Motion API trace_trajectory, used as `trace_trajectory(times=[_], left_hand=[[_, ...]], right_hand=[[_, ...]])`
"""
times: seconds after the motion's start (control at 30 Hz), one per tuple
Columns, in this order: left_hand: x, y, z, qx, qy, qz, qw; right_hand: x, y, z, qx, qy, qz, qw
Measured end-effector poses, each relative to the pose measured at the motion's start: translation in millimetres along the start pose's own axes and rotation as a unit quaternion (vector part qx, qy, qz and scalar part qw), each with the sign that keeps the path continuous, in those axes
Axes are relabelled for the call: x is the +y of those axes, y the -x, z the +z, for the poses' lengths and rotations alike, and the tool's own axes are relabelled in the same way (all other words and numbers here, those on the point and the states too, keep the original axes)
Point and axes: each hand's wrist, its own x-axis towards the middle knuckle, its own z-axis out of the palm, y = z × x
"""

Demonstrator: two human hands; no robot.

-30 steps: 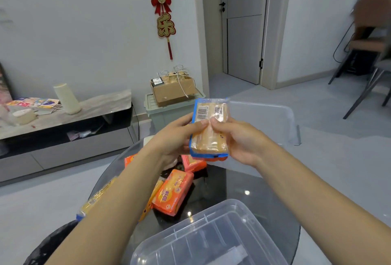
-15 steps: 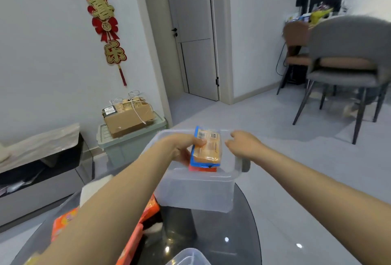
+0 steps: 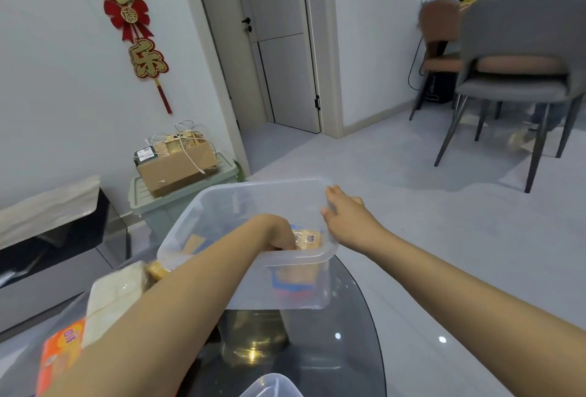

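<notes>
One packet (image 3: 307, 239) (blue-edged), inside clear bin (image 3: 263, 184), gripped by left hand (image 3: 277, 231).

L hand (image 3: 279, 234) grips biscuit pack (image 3: 308, 238) inside clear plastic bin (image 3: 253, 185) at glass table (image 3: 352, 333) far edge; R hand (image 3: 347, 219), fingers loose, by bin's right rim.

The clear bin (image 3: 269, 200), frame centre, is found open-topped, its far half unobstructed. Its near right corner is blocked by the left hand (image 3: 279, 233) and the held packet (image 3: 307, 238).
</notes>
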Motion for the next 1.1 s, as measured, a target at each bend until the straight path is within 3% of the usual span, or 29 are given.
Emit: trace_trajectory(times=[0.17, 0.33, 0.43, 0.6, 0.7, 0.8, 0.93, 1.1], left_hand=[[5.8, 8.5, -0.3, -0.075, 0.13, 0.017, 0.988], [5.5, 7.4, -0.9, -0.076, 0.141, 0.013, 0.987], [6.6, 12.3, -1.8, -0.022, 0.126, 0.016, 0.992], [2.3, 43.1, -8.0, 0.097, 0.212, 0.066, 0.97], [-15.4, 77.5, 1.0, 0.239, 0.241, 0.124, 0.932], [-38.6, 115.3, 18.7, 0.323, 0.27, 0.161, 0.893], [-71.3, 161.2, 49.8, 0.38, 0.27, 0.164, 0.869], [-112.5, 187.7, 94.6, 0.389, 0.292, 0.115, 0.866]], right_hand=[[0.9, -3.0, 2.1, -0.005, 0.025, 0.002, 1.0], [-0.3, -4.3, 4.7, -0.002, 0.045, 0.009, 0.999], [1.9, -4.8, 4.1, -0.005, 0.045, 0.008, 0.999], [1.4, 7.0, 5.0, 0.029, 0.096, -0.022, 0.995], [-12.6, 25.0, 12.9, 0.067, 0.122, -0.079, 0.987], [-33.0, 47.1, 21.8, 0.108, 0.114, -0.147, 0.977], [-61.0, 81.2, 48.1, 0.114, 0.057, -0.223, 0.966], [-80.2, 103.3, 95.8, 0.086, 0.027, -0.249, 0.964]])
